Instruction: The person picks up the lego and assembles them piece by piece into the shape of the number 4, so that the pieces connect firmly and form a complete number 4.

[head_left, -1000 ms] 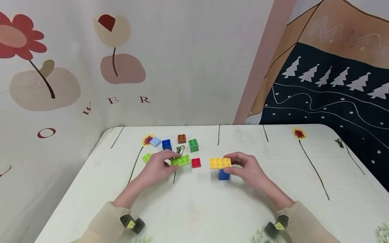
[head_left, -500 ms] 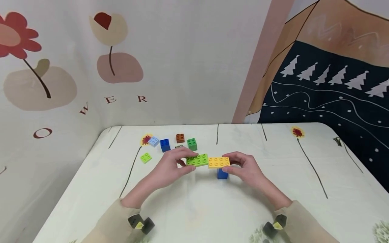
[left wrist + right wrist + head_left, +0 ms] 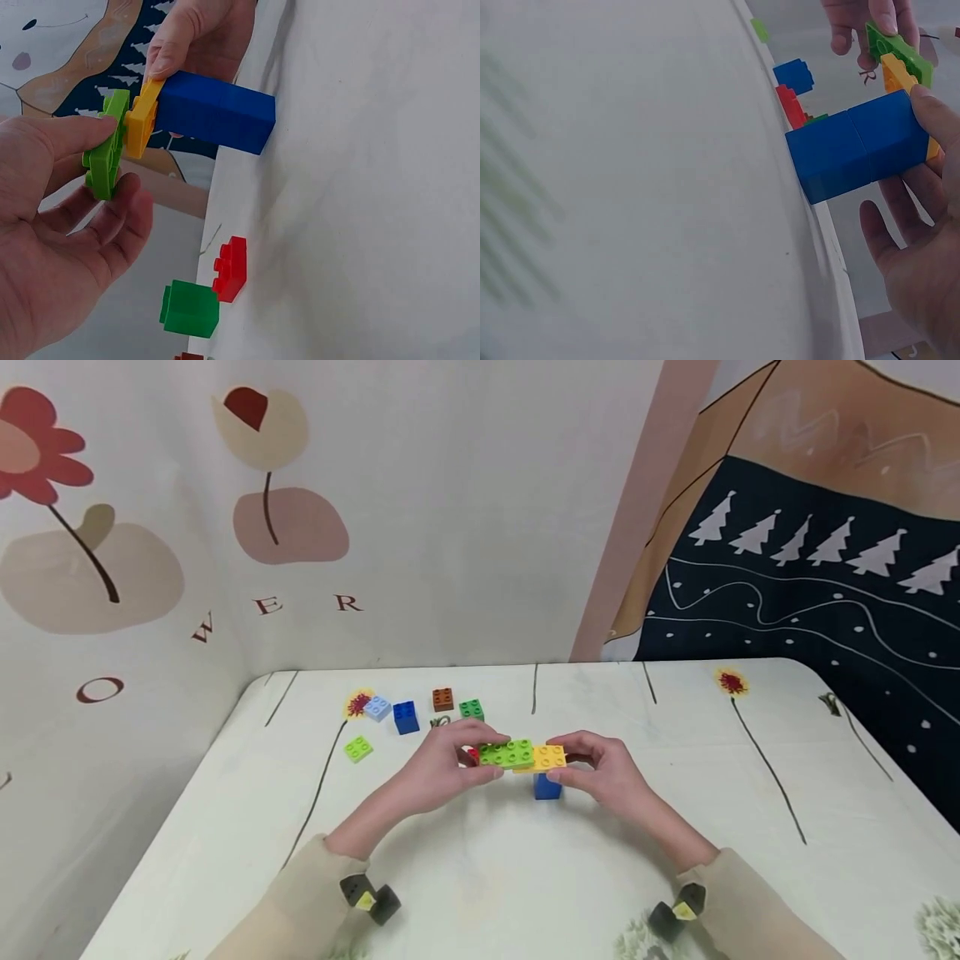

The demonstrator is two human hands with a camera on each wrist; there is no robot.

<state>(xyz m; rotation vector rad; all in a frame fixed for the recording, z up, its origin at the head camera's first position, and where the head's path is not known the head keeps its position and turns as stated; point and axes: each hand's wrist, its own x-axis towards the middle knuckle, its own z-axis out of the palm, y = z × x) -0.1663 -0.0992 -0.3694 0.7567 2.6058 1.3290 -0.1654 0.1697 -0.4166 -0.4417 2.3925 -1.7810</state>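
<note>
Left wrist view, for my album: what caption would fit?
Left grip holding a lime brick over the yellow brick that tops a blue stack.

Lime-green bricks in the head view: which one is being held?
The long brick, pinched by the left hand; the small four-stud brick lies untouched on the table.

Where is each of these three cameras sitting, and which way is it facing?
Head: worn on the person's head, looking forward and down at the table; the left hand, right hand and both sleeves show.
Left wrist: on that wrist, looking at the long lime brick its hand pinches; the left hand is near, the right beyond.
Right wrist: on the other wrist, looking at the blue stack; the right hand is near, the left beyond.
Shared: both wrist views show lime, yellow brick and blue stack.
</note>
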